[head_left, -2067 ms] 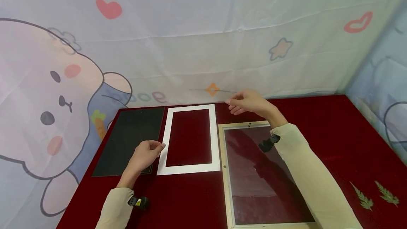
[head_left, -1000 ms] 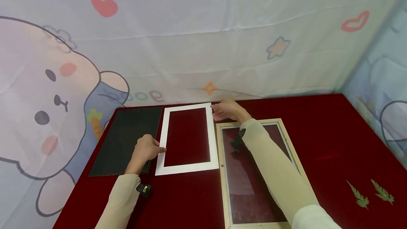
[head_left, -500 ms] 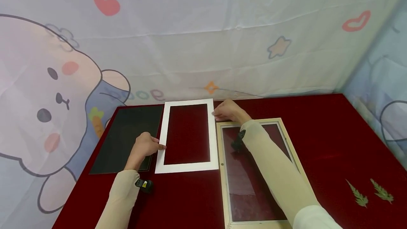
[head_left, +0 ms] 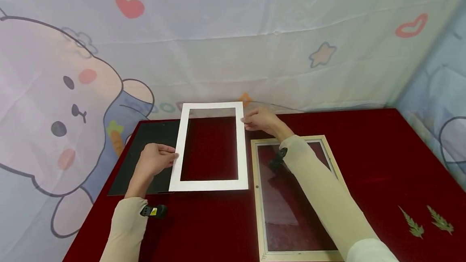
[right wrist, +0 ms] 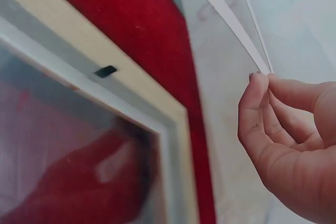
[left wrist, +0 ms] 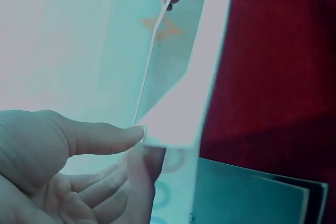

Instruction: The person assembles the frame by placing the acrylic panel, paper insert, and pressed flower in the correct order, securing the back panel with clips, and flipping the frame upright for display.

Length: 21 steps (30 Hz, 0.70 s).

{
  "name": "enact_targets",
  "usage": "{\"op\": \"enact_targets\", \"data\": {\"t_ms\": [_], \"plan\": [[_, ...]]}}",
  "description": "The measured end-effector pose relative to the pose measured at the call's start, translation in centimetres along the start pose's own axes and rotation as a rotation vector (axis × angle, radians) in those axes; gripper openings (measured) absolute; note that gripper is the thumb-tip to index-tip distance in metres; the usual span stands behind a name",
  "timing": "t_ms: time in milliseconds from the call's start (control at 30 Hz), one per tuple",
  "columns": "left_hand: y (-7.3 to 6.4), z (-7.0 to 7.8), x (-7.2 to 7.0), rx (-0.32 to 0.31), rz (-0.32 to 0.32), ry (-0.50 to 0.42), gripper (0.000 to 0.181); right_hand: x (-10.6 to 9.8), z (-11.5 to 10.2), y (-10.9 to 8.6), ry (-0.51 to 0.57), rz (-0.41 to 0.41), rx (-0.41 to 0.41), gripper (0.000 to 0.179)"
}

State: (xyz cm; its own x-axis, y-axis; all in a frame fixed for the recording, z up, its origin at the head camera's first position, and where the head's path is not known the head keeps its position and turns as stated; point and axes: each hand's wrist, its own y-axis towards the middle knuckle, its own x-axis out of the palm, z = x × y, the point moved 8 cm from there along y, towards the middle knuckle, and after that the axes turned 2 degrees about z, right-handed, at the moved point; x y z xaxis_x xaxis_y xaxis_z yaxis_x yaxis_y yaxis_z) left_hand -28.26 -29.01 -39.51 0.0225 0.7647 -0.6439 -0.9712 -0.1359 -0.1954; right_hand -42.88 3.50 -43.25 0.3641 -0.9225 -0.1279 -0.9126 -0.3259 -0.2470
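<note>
At centre frame, the white mat board (head_left: pixel 210 147), flat on the red table (head_left: pixel 364 153) a moment ago, now tilts up off it, pinched by the left hand (head_left: pixel 154 161) and right hand (head_left: pixel 260 120), beside the wooden frame (head_left: pixel 291 197) at lower right.

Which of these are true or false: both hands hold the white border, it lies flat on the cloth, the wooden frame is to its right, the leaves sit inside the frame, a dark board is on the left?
1. Both hands hold the white mat border. True: the left hand pinches its left edge, the right hand its right edge.
2. It lies flat on the red cloth. False: its far end is raised off the cloth.
3. The wooden frame lies right of the border. True.
4. The two leaves sit inside the frame. False: they lie on the cloth, further right.
5. A dark board lies left of the border. True.
</note>
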Motion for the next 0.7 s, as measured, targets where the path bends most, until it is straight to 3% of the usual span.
{"op": "enact_targets", "data": {"t_ms": [200,433,533,700], "plan": [[-1.2,0.8,-0.1,0.020,-0.071,-0.141,0.040,-1.3,-1.7,-1.7,-0.006,-0.024,-0.064,0.032],[-2.4,1.7,0.6,0.096,-0.148,-0.254,0.047,-3.2,-2.7,-4.6,-0.018,-0.036,-0.105,0.032],[-3.0,2.2,1.6,0.120,-0.176,-0.281,0.047,-4.2,-2.4,-6.1,-0.052,-0.015,-0.103,0.033],[-4.2,2.7,4.9,0.131,-0.241,-0.330,0.045,-6.2,-1.4,-9.1,-0.107,0.015,-0.100,0.038]]}}
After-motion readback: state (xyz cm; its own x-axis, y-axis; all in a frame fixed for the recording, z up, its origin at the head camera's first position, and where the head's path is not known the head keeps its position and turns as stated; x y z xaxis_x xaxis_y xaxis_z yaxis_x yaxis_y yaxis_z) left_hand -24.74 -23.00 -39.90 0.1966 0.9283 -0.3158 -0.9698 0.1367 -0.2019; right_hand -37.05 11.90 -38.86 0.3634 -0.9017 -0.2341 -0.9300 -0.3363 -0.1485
